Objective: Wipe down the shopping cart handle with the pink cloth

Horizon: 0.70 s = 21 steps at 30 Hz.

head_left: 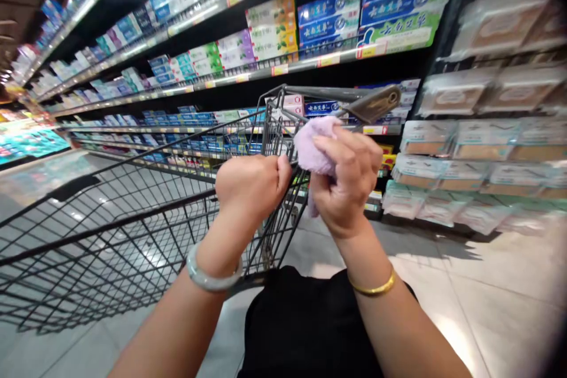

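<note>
One lilac cloth is bunched in the right hand, whose fingers are curled firmly over it; a loose fold hangs below. The left hand is folded into a fist beside the cloth, at the end frame of a black wire cart; its inner side is turned away, so whether it grips the wire cannot be told. A pale bangle circles the left wrist, a gold bangle the right.

Grey tiled floor lies beneath, in a shop aisle. Tiered shelving runs from the right to the far left, stocked with blue boxes and other cartons. Packets hang at right, blurred. The cart extends left, partly blocking the lower shelves; its grey handle crosses before boxes beyond the cloth.
</note>
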Motion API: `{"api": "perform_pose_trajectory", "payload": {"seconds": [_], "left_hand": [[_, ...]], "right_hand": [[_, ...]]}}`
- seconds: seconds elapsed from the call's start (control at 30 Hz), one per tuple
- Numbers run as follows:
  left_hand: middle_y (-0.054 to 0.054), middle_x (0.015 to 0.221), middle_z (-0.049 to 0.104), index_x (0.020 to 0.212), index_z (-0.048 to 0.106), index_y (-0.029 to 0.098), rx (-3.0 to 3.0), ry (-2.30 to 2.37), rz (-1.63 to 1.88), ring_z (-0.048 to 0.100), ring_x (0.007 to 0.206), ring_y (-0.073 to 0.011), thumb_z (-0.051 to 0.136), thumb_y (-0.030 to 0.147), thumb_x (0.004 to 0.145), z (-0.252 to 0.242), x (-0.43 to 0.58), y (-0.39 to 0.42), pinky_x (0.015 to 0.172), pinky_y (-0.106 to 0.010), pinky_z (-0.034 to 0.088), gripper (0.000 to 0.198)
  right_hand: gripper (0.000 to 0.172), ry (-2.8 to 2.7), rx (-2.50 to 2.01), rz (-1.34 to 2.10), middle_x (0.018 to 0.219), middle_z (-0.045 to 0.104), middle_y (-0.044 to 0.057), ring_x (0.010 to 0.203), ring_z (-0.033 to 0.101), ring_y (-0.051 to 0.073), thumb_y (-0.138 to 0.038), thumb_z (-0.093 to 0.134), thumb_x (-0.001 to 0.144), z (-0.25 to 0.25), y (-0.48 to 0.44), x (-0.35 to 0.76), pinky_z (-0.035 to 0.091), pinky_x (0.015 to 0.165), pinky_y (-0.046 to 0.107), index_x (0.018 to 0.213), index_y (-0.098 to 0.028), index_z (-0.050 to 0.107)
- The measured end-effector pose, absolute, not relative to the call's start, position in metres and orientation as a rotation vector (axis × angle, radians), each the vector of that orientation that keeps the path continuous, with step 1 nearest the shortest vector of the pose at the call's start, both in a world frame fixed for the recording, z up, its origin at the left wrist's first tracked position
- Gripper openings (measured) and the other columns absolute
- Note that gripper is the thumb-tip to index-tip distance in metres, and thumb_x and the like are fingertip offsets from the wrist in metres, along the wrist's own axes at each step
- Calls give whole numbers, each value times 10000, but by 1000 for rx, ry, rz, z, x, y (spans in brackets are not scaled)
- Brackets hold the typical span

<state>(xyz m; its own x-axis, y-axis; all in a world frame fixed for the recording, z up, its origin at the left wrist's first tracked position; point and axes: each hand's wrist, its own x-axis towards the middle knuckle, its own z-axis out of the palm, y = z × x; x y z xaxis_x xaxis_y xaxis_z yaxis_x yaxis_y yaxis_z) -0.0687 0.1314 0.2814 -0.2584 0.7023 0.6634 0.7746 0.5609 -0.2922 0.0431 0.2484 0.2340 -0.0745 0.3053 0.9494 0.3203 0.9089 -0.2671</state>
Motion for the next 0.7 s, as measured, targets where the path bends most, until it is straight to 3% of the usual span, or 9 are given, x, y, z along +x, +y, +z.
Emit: {"api": "perform_pose_trajectory", "payload": {"seconds": [0.17, 0.3, 0.4, 0.53, 0.7], "left_hand": [[-132, 731, 723, 751, 765, 172, -1226, -2149, -85, 669, 725, -272, 194, 441, 1050, 297, -60, 137, 611, -333, 345, 698], [-149, 826, 744, 889, 789, 151, -1343, -2132, -65, 695, 810, -301, 250, 412, 1042, 314, -56, 147, 687, -349, 437, 618], [-150, 828, 739, 911, 789, 135, -1428, -2153, -99, 704, 810, -298, 231, 411, 1053, 313, -57, 155, 699, -346, 454, 638], [-168, 792, 717, 862, 787, 99, -1296, -2140, -233, 709, 833, -311, 124, 435, 1061, 295, -54, 157, 742, -373, 470, 770], [-150, 858, 735, 951, 786, 117, -1196, -2171, -354, 695, 856, -262, 88, 446, 1071, 283, -48, 157, 774, -355, 456, 781]], "right_hand": [[502, -1406, -563, 60, 1415, 597, 152, 1399, 510, 309, -156, 437, 906, 242, 255, 46, 393, 1180, 545, 1396, -201, 535], [387, -1585, -495, 100, 1353, 663, 85, 1343, 562, 285, -170, 467, 915, 237, 242, 44, 389, 1191, 527, 1239, -262, 656], [387, -1656, -478, 123, 1342, 668, 80, 1340, 571, 298, -184, 490, 907, 225, 240, 48, 403, 1177, 543, 1236, -288, 664], [433, -1470, -461, 105, 1354, 630, 119, 1345, 578, 290, -149, 477, 890, 214, 248, 55, 445, 1147, 526, 1297, -228, 602], [350, -1678, -420, 87, 1267, 646, 108, 1327, 566, 318, -196, 469, 913, 206, 245, 56, 435, 1136, 563, 1203, -246, 658]]}}
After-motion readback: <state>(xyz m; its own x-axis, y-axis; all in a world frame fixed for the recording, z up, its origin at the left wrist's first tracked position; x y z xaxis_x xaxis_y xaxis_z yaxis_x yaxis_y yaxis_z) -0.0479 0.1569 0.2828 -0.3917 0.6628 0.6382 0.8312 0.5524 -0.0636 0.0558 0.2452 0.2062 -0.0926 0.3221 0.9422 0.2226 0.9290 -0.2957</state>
